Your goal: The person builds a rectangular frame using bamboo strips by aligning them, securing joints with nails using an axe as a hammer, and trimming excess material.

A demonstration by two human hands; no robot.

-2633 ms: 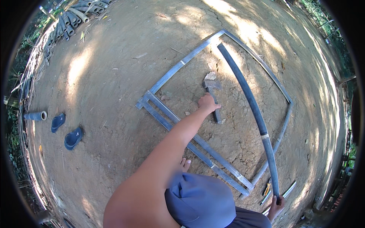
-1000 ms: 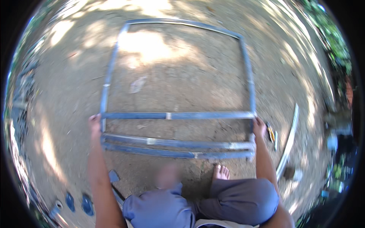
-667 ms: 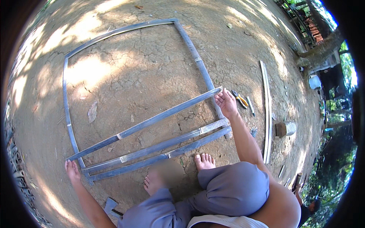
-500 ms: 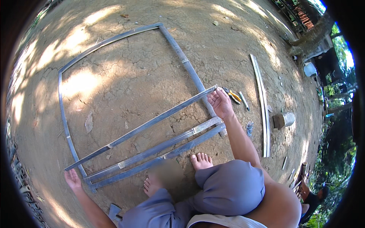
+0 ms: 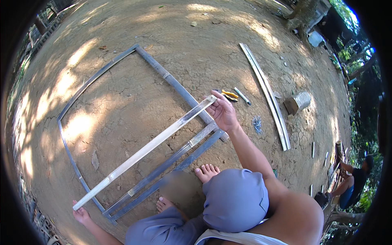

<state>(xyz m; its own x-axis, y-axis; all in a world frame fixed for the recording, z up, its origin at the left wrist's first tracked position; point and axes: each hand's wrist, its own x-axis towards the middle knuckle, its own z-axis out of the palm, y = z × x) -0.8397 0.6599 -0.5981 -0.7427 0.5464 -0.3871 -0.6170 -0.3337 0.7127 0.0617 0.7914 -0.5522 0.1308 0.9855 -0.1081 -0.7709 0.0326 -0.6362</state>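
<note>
Between my two hands a long split-bamboo slat [image 5: 143, 153] is held slantwise above the ground, its pale inner face up. My left hand [image 5: 81, 214] grips its lower left end, fingers partly hidden behind it. At the upper right end my right hand [image 5: 222, 112] grips it with the thumb near the tip. Beneath lies a four-sided bamboo frame [image 5: 175, 85] on the earth. Two dark bamboo slats [image 5: 169, 161] run side by side across its near end, just in front of my bare feet. The held slat crosses above the frame's left and right sides.
Right of my right hand lie yellow-handled pliers [image 5: 229, 94], a pale marker-like stick [image 5: 243, 96] and a heap of nails [image 5: 257, 124]. Farther right are long pale strips [image 5: 265, 96] and a block [image 5: 297, 103]. Another person [image 5: 357, 179] crouches at the far right.
The slat has been turned over: its dark face was up before, now the pale one. Both hands remain at its ends. My view has shifted, too.
</note>
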